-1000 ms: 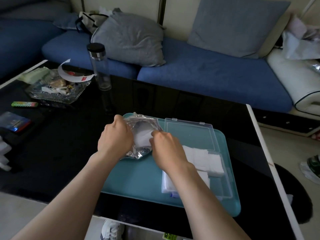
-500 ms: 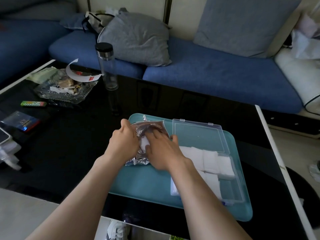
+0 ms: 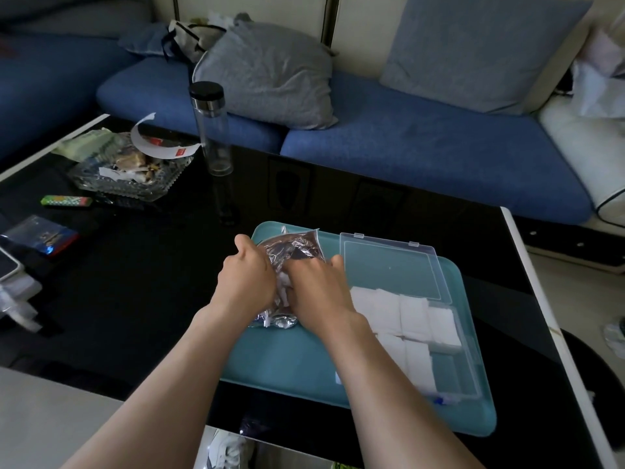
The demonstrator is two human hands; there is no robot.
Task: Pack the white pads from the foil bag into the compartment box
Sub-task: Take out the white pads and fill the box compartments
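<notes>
Teal tray [image 3: 304, 362], crumpled silver foil bag [image 3: 293, 248]

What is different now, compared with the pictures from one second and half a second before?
The right hand moved from the mouth of the foil bag further inside; its fingers are now hidden in the foil. The left hand keeps its grip on the bag. The white pads in the compartment box and its open lid stayed as they were.

Black table [image 3: 135, 299]; teal tray [image 3: 287, 360], bottle [image 3: 211, 130]
</notes>
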